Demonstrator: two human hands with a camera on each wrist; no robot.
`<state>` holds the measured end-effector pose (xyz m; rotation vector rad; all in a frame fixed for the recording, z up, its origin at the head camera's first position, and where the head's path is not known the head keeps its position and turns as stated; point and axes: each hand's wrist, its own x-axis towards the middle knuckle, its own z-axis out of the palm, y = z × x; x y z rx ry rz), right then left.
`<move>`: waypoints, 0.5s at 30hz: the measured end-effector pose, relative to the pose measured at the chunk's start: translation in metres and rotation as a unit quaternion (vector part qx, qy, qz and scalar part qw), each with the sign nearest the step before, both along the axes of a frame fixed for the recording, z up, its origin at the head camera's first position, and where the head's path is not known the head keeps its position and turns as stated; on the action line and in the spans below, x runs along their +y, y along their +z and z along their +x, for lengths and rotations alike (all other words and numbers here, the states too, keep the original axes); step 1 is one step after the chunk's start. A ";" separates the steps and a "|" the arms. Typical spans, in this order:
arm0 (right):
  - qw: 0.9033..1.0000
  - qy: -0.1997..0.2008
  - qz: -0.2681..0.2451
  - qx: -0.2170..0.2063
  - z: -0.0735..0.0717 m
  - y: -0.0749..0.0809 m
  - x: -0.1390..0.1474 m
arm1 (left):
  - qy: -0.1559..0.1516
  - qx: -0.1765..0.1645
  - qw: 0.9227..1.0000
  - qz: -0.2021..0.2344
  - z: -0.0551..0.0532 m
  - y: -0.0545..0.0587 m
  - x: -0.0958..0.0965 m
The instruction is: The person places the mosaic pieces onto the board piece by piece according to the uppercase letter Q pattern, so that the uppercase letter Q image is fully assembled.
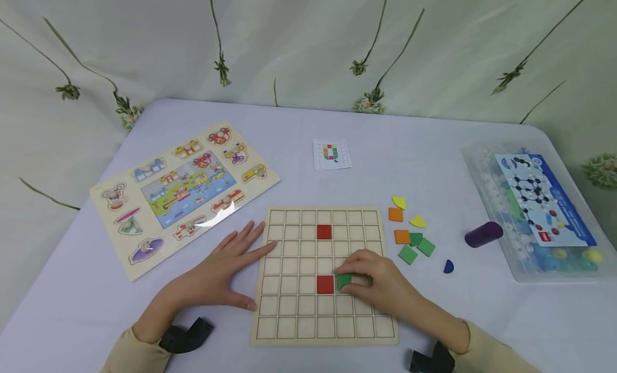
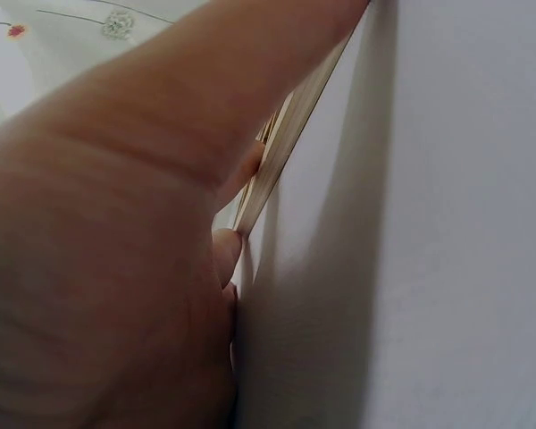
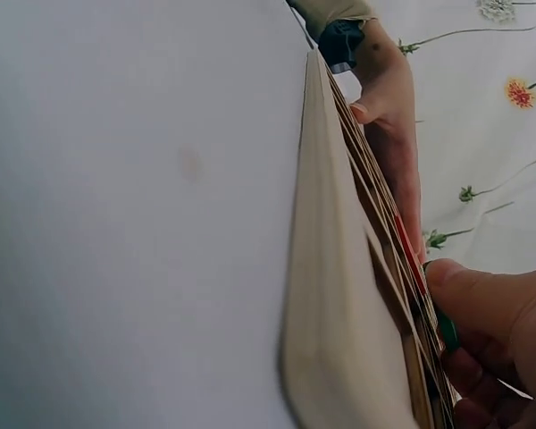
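left sleeve is beige | black angular wrist piece sits just right of left sleeve | right sleeve, matching beige, is well right of left sleeve | second black wrist piece, stepped in outline, is also well right of left sleeve

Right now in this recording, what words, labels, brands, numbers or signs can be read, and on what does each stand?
No word, brand or number can be read.
Card: coloured blocks form a "Q"-like shape; I cannot tell whether a letter is meant.
Label on the clear box: lettering and a small red logo, too small and blurred to read.
Picture board and grid board: no lettering that I can make out.
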<state>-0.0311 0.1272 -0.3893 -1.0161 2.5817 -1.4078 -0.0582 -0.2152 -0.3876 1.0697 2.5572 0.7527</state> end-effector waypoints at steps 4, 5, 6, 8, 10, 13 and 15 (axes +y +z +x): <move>0.999 0.017 0.011 0.035 0.001 -0.002 -0.002 | 0.002 -0.008 1.000 -0.001 0.000 0.002 0.001; 0.999 0.021 0.012 0.039 0.001 -0.002 -0.002 | 0.003 -0.011 1.000 -0.003 0.000 0.002 0.001; 0.999 0.023 0.013 0.043 0.001 -0.002 -0.002 | 0.005 -0.013 1.000 -0.004 0.000 0.003 0.001; 0.998 0.026 0.014 0.049 0.001 -0.003 -0.003 | 0.007 -0.017 1.000 -0.008 0.000 0.003 0.001; 0.998 0.027 0.020 0.055 0.001 -0.003 -0.003 | 0.008 -0.018 1.000 -0.009 0.000 0.003 0.001; 0.997 0.024 0.028 0.061 0.002 -0.002 -0.005 | 0.008 -0.018 1.000 -0.009 0.000 0.003 0.001; 0.997 0.021 0.033 0.061 0.002 -0.002 -0.005 | 0.009 -0.019 1.000 -0.009 0.001 0.003 0.001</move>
